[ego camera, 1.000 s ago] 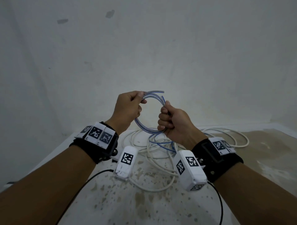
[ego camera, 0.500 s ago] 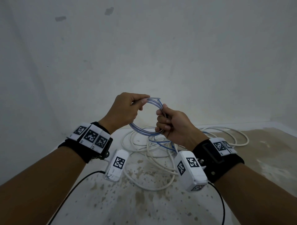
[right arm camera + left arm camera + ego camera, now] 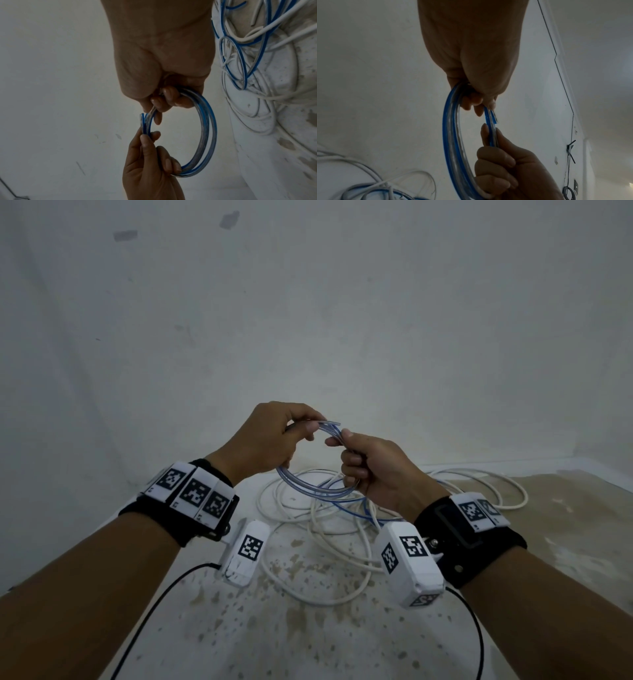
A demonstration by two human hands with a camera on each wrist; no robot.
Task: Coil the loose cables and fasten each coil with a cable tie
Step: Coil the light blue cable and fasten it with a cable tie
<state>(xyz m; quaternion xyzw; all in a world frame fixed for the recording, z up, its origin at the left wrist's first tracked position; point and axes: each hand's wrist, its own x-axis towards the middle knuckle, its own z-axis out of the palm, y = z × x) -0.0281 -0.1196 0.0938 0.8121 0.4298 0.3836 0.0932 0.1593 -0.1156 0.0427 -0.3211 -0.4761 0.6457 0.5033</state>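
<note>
Both hands have dropped lower and closer; the left hand [image 3: 270, 436] and right hand [image 3: 373, 470] each pinch the blue coil [image 3: 310, 487] with curled fingers, above the stained white worktop [image 3: 308, 628]. Loose white cables [image 3: 342, 542] sprawl there. The right wrist view alone shows more blue cable [image 3: 240, 60] tangled among them.

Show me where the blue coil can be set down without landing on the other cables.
Bare stained floor lies between the forearms, nearer than the white cables. Another free patch borders them on the right, below the wall. Under the blue coil, white and blue cables tangle.
</note>
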